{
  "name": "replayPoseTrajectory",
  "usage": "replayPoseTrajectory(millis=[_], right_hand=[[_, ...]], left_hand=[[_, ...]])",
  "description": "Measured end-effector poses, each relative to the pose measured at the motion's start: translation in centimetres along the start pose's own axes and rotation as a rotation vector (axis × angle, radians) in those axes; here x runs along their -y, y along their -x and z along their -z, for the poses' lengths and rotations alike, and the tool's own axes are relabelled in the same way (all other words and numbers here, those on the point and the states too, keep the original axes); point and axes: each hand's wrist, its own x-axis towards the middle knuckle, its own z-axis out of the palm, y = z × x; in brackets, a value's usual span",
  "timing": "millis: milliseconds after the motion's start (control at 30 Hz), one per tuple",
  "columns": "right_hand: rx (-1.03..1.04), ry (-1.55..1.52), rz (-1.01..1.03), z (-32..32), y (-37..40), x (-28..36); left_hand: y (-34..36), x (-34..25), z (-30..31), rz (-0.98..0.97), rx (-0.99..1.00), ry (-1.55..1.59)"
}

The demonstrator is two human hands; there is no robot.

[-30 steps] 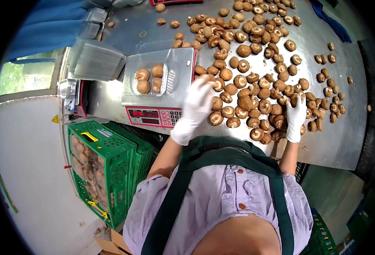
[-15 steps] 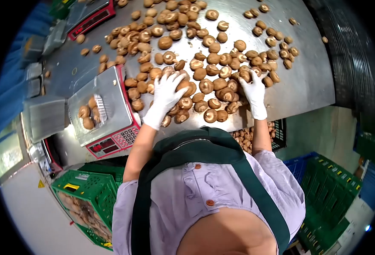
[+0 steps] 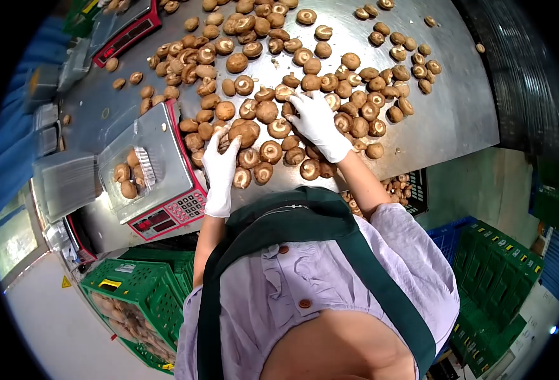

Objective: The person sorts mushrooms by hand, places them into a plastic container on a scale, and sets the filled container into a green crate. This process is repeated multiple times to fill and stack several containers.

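Note:
Brown mushrooms lie across the steel table (image 3: 419,136), some caps up and some stems up. My left hand (image 3: 220,174), in a white glove, is at the near left of the pile beside the scale. Its thumb and fingers are apart, right at a large mushroom (image 3: 244,133). In the middle of the pile my right hand (image 3: 319,126), gloved too, reaches leftward with fingers spread, fingertips beside a pale-stemmed mushroom (image 3: 284,93). On the red-edged scale (image 3: 173,212) sits a clear plastic tray (image 3: 145,166) with several mushrooms (image 3: 128,189) in it.
Stacked clear trays (image 3: 68,180) stand left of the scale, with a second red scale (image 3: 127,35) at the far left. A green crate (image 3: 134,288) of packed mushrooms is below left. A dark crate (image 3: 419,190) of mushrooms sits under the table edge; green crates (image 3: 498,269) stand right.
My right hand has moved left from the right side of the pile to its middle. My left hand has drawn back toward me and left. Mushrooms between them have shifted.

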Motion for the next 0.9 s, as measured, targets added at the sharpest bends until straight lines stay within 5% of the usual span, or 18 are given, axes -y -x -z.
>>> replayPoseTrajectory(millis=[100, 433, 567, 633, 700, 800, 900], right_hand=[[0.077, 0.114, -0.015, -0.7, -0.7, 0.3], [0.139, -0.073, 0.057, -3.7, -1.4, 2.2], [0.246, -0.557, -0.219, -0.6, -2.1, 1.6], [0.306, -0.945, -0.367, 1.6, -2.0, 1.4], [0.335, -1.473, -0.453, 1.1, -0.8, 0.6], [0.385, -1.784, -0.505, 1.7, 0.5, 1.0], [0.370, -1.619, -0.437, 2.9, 1.2, 2.4]], left_hand=[[-0.2, -1.3, 0.5, 0.190, 0.027, 0.310], [-0.6, 0.3, 0.1, 0.296, 0.004, 0.336], [-0.9, 0.1, 0.3, 0.122, -0.027, 0.276], [-0.5, -1.1, 0.5, -0.205, -0.068, -0.055], [0.2, -2.8, -0.2, -0.070, 0.057, 0.214], [0.8, -5.4, -1.5, -0.198, 0.190, 0.122], [0.7, -6.7, -2.6, -0.439, 0.235, 0.005]])
